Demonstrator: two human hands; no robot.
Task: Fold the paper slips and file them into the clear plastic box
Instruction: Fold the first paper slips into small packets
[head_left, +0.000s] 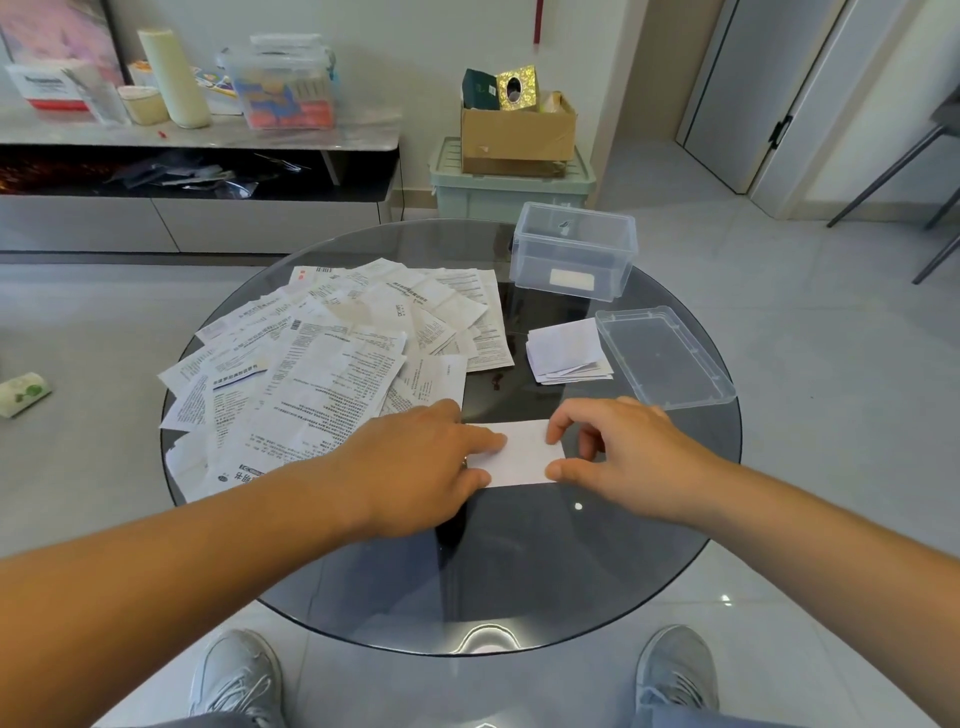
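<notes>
Paper slip (521, 453) lies partly hidden beneath left hand (415, 462) and right hand (631, 457).

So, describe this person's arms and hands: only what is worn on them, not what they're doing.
The left forearm and right forearm are bare; no sleeve edge shows. The left hand and right hand wear no gloves, and no ring, watch or bracelet is visible.

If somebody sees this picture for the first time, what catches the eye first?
Near the middle, the left hand presses a white slip while the right hand holds its other end. On the left, a heap of printed papers covers the round glass table; at the far right stands the clear plastic box, its lid off.
</notes>
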